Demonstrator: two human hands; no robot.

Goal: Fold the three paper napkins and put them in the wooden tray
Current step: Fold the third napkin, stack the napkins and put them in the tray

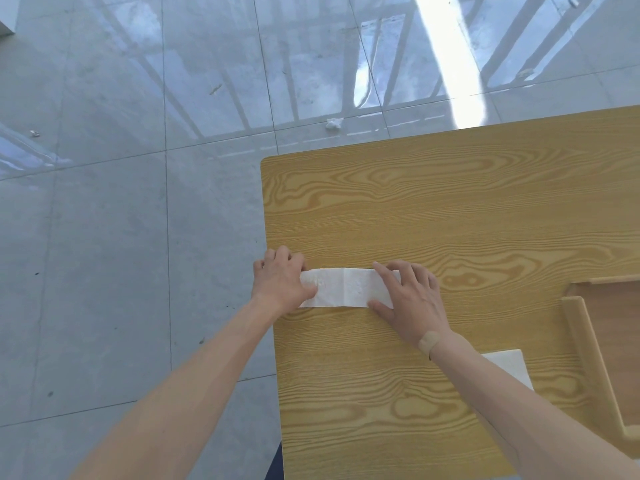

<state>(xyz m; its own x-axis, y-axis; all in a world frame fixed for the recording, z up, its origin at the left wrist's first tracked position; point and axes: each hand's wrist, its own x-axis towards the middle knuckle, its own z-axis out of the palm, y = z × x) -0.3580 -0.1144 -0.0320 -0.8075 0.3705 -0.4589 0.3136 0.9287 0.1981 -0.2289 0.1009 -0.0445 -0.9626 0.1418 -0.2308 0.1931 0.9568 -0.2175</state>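
Lying between both hands, folded napkin strip (343,287), left hand (282,278) and right hand (410,299) pressing its ends flat, open-palmed

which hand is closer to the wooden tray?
Right. The right hand presses the napkin's end on the tray's side; the left hand holds the far end, at the table edge.

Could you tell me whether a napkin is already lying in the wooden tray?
No, the visible part of the wooden tray holds nothing.

Napkin (341,287) embossed matt paper; table (433,209) smooth woodgrain (laminate-like); floor (138,168) glossy tile.
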